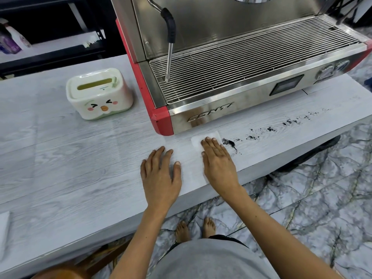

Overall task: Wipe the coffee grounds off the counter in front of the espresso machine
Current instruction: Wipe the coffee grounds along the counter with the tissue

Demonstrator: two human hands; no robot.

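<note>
here, dark grounds (269, 128) trail along the counter (80, 158) in front of the espresso machine (241, 67). a white wipe (198, 143) lies just left of them, pressed flat under the right hand (218, 160), fingers straight. the left hand (161, 174) rests flat beside it, fingers straight and slightly apart, holding nothing. a tissue box (99, 93) sits left of the machine.

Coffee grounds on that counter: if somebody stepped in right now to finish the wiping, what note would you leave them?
Right hand: flat, pressing the white wipe onto the counter, just left of the first clump of coffee grounds.
Left hand: flat on the bare counter, holding nothing.
Grounds trail rightward along the counter in front of the espresso machine, toward its far end.
Done: wipe laid down at the trail's near end.
Left: nearly all of it; sweep the wipe right through the whole trail. Tissue box sits left of the machine.
</note>
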